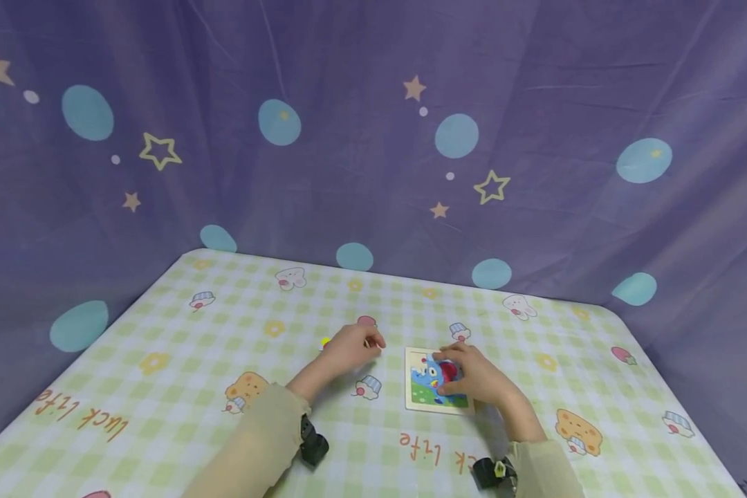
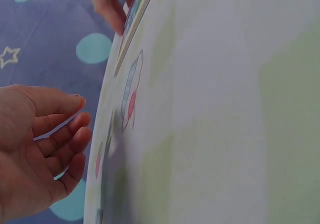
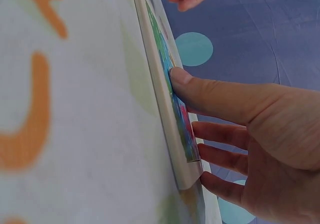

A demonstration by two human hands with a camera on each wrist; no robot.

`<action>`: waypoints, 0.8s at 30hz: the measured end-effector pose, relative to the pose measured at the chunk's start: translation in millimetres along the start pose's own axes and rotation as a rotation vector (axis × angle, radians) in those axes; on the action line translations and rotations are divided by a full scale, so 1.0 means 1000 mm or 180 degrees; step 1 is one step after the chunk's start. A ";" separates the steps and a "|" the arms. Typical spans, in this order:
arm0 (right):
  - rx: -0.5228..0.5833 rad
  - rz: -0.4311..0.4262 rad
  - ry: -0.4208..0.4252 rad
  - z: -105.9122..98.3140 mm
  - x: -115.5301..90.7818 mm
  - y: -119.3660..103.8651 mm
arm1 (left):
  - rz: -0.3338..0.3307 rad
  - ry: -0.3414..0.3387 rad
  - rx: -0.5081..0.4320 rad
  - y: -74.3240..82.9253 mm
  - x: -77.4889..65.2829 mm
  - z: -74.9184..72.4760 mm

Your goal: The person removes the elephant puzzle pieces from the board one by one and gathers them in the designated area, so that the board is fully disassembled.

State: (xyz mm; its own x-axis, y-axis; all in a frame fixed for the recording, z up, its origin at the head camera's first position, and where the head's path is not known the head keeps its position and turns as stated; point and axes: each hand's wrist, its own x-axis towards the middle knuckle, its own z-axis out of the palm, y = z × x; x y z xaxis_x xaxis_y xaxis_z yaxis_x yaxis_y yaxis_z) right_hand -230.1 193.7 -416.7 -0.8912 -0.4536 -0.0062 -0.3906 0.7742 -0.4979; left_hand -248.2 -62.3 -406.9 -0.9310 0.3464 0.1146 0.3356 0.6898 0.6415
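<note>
A square wooden picture puzzle (image 1: 421,398) with a pale frame and a blue elephant on green lies flat on the table. My right hand (image 1: 476,374) rests on its right part, thumb and fingers spread. In the right wrist view the thumb (image 3: 181,77) touches the picture of the puzzle (image 3: 166,119), and the other fingertips touch near its edge. Left of the puzzle, my left hand (image 1: 353,346) hovers apart from it. Its fingers (image 2: 62,134) curve loosely around nothing in the left wrist view.
A green-checked cloth (image 1: 193,360) printed with cakes, bears and lettering covers the table. Behind it hangs a purple curtain (image 1: 361,187) with stars and blue ovals. A small bright yellow spot (image 1: 326,342) shows beside the left wrist, mostly hidden; I cannot tell what it is.
</note>
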 end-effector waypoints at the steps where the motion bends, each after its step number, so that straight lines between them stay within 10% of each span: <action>1: -0.0004 -0.0001 0.0002 0.000 0.000 0.000 | 0.0030 -0.0039 0.0008 0.002 0.000 0.002; 24: 0.0006 -0.0128 -0.0016 0.000 0.000 0.005 | 0.0243 -0.0575 0.0088 0.038 0.005 0.036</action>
State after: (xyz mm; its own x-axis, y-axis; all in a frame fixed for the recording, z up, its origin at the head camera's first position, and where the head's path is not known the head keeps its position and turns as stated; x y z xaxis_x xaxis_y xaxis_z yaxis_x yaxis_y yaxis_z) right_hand -232.0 197.1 -419.1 -0.8736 -0.4866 0.0095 -0.4257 0.7545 -0.4994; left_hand -234.7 -11.8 -409.6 -0.8627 0.5052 0.0225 0.4104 0.6736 0.6146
